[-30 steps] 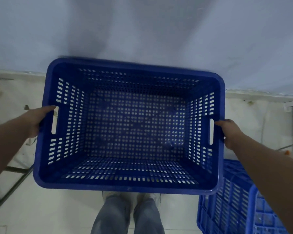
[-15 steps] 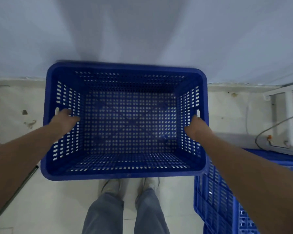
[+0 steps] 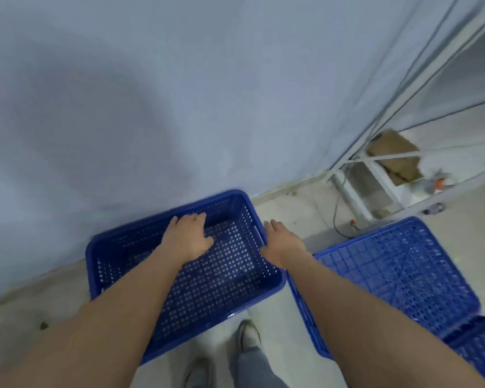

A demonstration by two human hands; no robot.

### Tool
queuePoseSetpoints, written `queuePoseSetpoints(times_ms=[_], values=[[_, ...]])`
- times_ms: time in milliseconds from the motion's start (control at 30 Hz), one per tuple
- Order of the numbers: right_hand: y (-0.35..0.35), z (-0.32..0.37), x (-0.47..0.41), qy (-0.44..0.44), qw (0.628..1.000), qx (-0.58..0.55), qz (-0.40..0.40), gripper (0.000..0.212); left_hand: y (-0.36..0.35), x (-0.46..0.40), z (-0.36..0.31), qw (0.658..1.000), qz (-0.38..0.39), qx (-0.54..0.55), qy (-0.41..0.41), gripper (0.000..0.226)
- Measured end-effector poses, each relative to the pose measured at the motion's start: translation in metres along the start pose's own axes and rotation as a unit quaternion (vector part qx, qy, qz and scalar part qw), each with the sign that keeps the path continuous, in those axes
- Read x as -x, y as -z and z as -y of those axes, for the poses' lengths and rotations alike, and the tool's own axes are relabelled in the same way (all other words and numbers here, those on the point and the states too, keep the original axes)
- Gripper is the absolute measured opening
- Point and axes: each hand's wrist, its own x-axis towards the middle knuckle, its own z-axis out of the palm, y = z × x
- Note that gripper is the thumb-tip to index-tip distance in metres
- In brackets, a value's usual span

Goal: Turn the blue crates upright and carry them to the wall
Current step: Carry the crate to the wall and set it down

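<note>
Since our shoes [image 3: 248, 336] stand just behind it, we lean over the crate [image 3: 207, 275], upright on the floor at the wall [image 3: 151, 107]. Left hand [image 3: 188, 236] hovers open inside, right hand [image 3: 282, 242] open beside its rim, both empty; another crate [image 3: 398, 273] waits overturned.

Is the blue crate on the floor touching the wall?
Cannot tell. In the head view the upright crate sits with its far rim right up by the wall, but the blurred rim hides any gap or contact there.
</note>
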Motion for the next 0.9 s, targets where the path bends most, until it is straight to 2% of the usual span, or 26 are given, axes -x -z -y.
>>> queuePoseSetpoints(times_ms=[233, 467, 633, 900], values=[[0.116, -0.039, 0.166, -0.072, 0.991, -0.058, -0.095, 0.077, 0.138, 0.102, -0.128, 0.986, -0.11, -0.068, -0.103, 0.073], [0.211, -0.108, 0.334, -0.144, 0.956, -0.099, -0.238, 0.077, 0.239, 0.195, -0.279, 0.943, -0.183, -0.159, -0.23, 0.074], [0.239, -0.172, 0.454, -0.209, 0.924, -0.097, -0.305, 0.075, 0.262, 0.27, -0.387, 0.898, -0.225, -0.202, -0.319, 0.076], [0.217, -0.288, 0.613, -0.289, 0.893, -0.086, -0.333, 0.074, 0.225, 0.376, -0.543, 0.874, -0.23, -0.198, -0.38, 0.077]])
